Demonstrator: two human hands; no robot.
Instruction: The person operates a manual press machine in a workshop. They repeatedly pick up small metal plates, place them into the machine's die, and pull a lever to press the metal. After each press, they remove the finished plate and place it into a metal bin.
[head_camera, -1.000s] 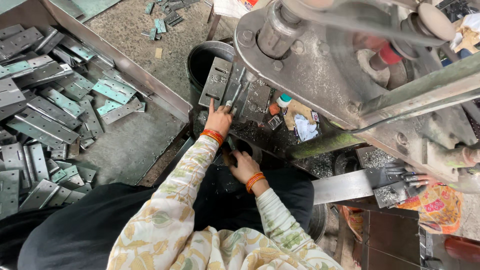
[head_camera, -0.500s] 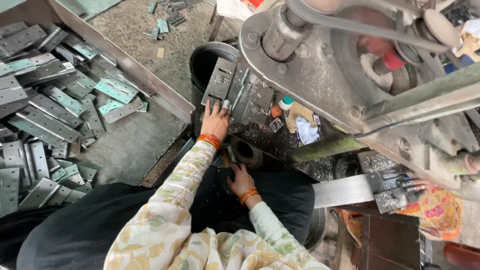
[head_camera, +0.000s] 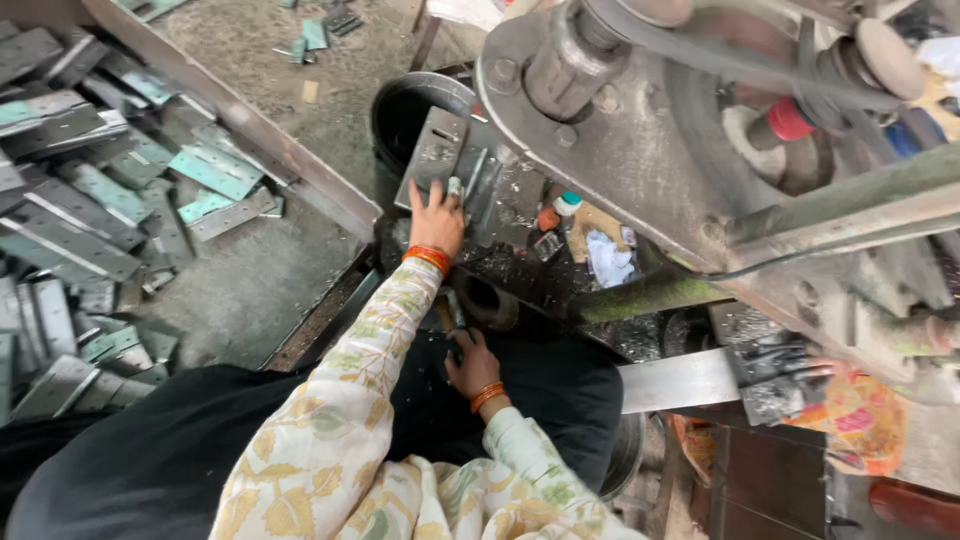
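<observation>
My left hand (head_camera: 436, 215) reaches forward and rests on a flat grey metal plate (head_camera: 436, 148) that lies on the bed of a big press machine (head_camera: 640, 170); fingers lie on the plate's near edge. My right hand (head_camera: 472, 365) is lower, near my lap, with its fingers curled on a small dark part that I cannot make out. Both wrists carry orange bangles, and the sleeves are cream with a floral print.
A heap of grey-green metal plates (head_camera: 90, 210) fills a tray at the left. A dark round bucket (head_camera: 412, 105) stands behind the press bed. Small bottles and a crumpled white paper (head_camera: 606, 258) lie on the machine. A steel bar (head_camera: 675, 380) juts out at the right.
My left hand has stayed on the plate on the press bed. My right hand has dropped from near the bed toward my lap.
</observation>
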